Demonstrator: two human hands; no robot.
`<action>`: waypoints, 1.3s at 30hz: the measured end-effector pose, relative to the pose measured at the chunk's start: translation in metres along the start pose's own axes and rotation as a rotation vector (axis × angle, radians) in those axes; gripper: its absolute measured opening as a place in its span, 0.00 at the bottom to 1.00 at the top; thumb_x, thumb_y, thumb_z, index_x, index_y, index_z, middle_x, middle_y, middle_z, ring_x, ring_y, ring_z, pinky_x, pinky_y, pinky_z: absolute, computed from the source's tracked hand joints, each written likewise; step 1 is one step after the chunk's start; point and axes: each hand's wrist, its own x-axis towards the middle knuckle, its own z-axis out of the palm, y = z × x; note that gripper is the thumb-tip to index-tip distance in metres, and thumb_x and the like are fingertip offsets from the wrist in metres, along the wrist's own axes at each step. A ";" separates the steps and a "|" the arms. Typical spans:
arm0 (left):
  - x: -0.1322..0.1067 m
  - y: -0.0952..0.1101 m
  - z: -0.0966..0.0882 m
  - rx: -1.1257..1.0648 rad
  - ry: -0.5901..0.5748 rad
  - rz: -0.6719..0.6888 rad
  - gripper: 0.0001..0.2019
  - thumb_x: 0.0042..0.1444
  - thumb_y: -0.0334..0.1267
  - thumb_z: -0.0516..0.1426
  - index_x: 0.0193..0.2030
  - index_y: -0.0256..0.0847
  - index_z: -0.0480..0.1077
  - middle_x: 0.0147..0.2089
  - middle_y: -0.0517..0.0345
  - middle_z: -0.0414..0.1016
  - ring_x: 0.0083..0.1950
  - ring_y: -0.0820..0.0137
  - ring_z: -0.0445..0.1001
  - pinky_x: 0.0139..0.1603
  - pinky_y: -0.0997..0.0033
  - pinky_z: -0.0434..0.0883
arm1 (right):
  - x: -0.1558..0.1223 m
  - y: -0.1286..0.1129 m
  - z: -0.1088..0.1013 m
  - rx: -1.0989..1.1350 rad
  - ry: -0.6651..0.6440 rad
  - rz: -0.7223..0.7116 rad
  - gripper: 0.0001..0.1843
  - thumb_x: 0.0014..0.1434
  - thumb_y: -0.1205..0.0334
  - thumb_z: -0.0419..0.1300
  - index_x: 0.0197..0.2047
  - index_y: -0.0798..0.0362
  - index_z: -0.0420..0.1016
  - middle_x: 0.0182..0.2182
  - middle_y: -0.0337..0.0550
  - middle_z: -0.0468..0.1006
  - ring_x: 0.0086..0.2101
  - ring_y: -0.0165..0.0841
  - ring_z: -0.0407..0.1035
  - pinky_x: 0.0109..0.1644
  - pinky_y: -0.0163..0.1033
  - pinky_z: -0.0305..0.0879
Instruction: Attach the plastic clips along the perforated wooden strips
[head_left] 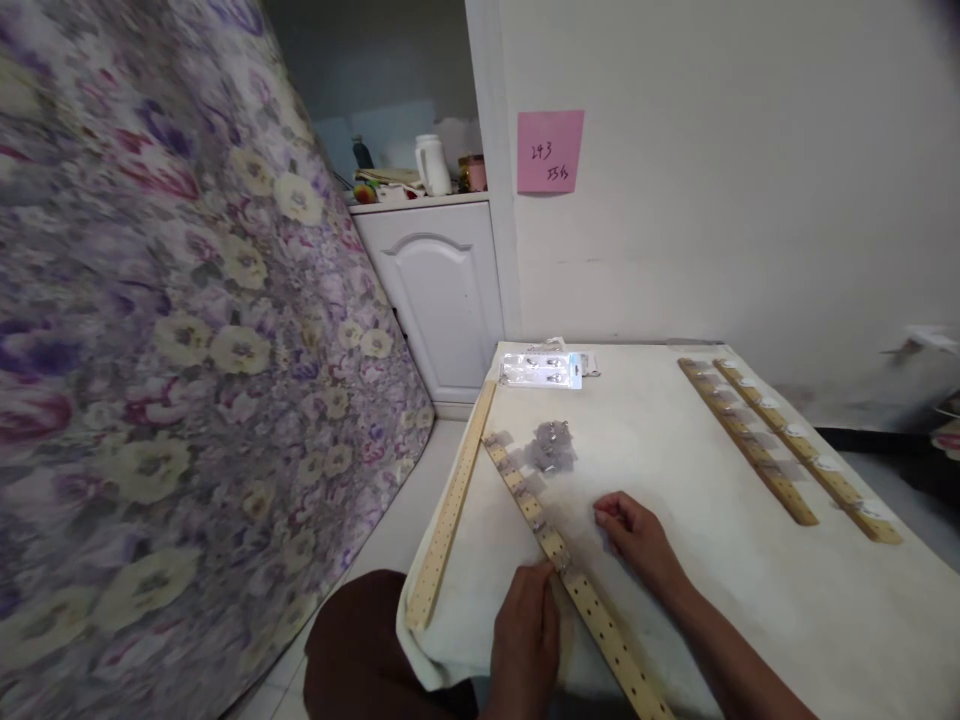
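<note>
pinching the edge of a perforated wooden strip (600,612) at the table's near side, the left hand (527,622) has its fingertips closed; the right hand (641,540) is half curled near it, and i cannot tell whether it holds anything. one pink note (550,152) reads "243". one bare strip (448,520) lies left, two fitted strips (786,498) right.

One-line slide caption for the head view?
Left hand at a perforated wooden strip lined with small fittings, right hand beside it above the pale-covered table.
</note>
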 end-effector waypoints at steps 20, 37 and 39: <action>0.000 -0.014 0.011 -0.027 0.098 0.054 0.12 0.62 0.35 0.48 0.48 0.44 0.69 0.39 0.53 0.73 0.41 0.68 0.73 0.43 0.69 0.72 | 0.100 -0.005 0.012 -0.228 0.091 -0.106 0.06 0.46 0.59 0.59 0.25 0.52 0.71 0.22 0.35 0.72 0.26 0.30 0.66 0.30 0.33 0.58; 0.003 0.006 0.000 0.052 0.030 0.080 0.12 0.61 0.32 0.47 0.48 0.42 0.68 0.40 0.54 0.72 0.42 0.68 0.72 0.42 0.69 0.71 | 0.045 -0.012 -0.028 0.215 0.134 -0.008 0.20 0.50 0.49 0.58 0.39 0.56 0.68 0.13 0.31 0.69 0.14 0.27 0.62 0.18 0.32 0.61; 0.003 0.006 -0.001 0.050 0.035 0.085 0.12 0.61 0.32 0.47 0.47 0.42 0.69 0.39 0.54 0.72 0.41 0.68 0.72 0.42 0.69 0.71 | 0.035 -0.012 -0.033 0.241 0.118 0.012 0.21 0.50 0.48 0.59 0.39 0.56 0.69 0.14 0.32 0.69 0.14 0.28 0.64 0.18 0.32 0.61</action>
